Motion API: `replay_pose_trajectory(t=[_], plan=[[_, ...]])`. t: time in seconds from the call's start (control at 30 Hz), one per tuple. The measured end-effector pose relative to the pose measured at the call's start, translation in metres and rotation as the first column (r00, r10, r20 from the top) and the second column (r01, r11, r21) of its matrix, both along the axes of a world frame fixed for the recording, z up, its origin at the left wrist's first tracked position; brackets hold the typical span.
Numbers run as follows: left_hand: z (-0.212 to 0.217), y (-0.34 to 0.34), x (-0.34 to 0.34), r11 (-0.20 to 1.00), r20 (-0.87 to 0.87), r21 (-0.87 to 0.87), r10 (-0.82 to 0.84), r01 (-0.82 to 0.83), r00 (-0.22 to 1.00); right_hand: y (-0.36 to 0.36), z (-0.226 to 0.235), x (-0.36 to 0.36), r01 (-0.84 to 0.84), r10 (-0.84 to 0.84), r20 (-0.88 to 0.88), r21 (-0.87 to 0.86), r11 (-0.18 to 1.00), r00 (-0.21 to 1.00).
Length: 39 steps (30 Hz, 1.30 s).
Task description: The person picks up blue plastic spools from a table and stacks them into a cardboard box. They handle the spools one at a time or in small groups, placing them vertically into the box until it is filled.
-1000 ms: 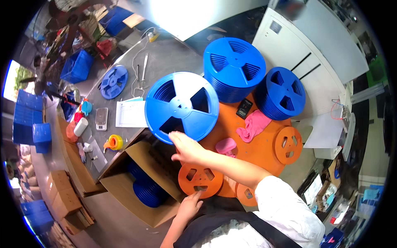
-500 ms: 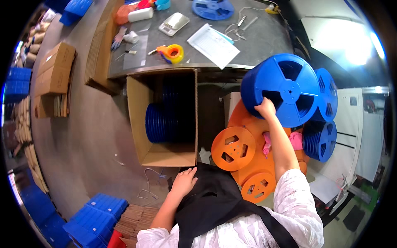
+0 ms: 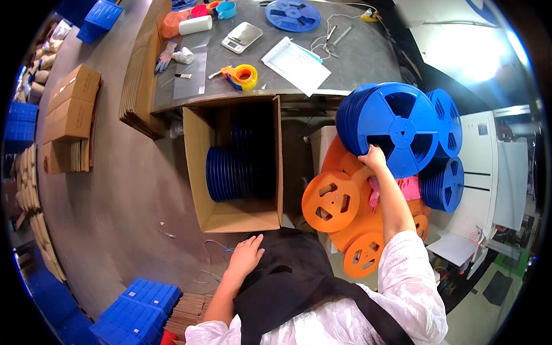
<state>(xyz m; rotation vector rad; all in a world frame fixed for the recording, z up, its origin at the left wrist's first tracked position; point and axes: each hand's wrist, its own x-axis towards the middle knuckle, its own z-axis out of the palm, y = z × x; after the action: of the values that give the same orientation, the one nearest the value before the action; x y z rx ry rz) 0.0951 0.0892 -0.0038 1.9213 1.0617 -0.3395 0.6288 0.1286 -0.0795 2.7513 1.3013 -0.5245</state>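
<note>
My right hand reaches to a stack of blue plastic reels on the right. Its fingers curl into a cutout of the front reel, gripping its lower left rim; the fingertips are hidden behind the rim. More reels stand on edge behind that one. My left hand hangs by the black apron, just below the near edge of an open cardboard box. Its fingers are stretched out and hold nothing. Inside the box, rows of dark blue reels stand on edge, partly in shadow.
Orange reels stand below the blue stack, beside pink cloth. More blue reels are at the far right. A grey workbench beyond the box carries a scale, a tape dispenser and papers. Blue crates sit lower left.
The view has shifted slightly. The front blue reel has turned a little and sits slightly lower, with my right hand still on its rim. My left hand stays by the apron.
</note>
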Motion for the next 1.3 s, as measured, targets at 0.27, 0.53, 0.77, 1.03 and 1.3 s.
replay_pose_trajectory(t=[0.27,0.53,0.77,1.03,1.3], plan=[[-0.002,0.032,0.005,0.991,0.039,0.019,-0.131,0.131,0.991,-0.05,0.142,-0.076,0.258,-0.089,-0.556,0.232,0.938,0.826],[0.001,0.073,0.041,0.975,0.295,0.144,-0.205,0.169,0.933,-0.147,0.29,-0.16,0.948,0.384,-0.923,0.099,0.303,-0.026],[0.023,0.098,0.046,0.991,0.356,0.087,-0.129,0.105,0.925,-0.211,0.237,-0.237,0.985,0.816,-0.569,0.054,0.161,-0.102],[0.065,0.09,0.058,0.975,0.477,0.204,-0.023,-0.085,0.879,-0.246,0.203,-0.269,0.991,0.9,-0.421,0.023,0.134,-0.112],[0.088,0.04,0.079,0.956,0.567,0.277,-0.085,-0.092,0.82,-0.304,0.194,-0.285,0.998,0.885,-0.464,-0.045,0.032,-0.05]])
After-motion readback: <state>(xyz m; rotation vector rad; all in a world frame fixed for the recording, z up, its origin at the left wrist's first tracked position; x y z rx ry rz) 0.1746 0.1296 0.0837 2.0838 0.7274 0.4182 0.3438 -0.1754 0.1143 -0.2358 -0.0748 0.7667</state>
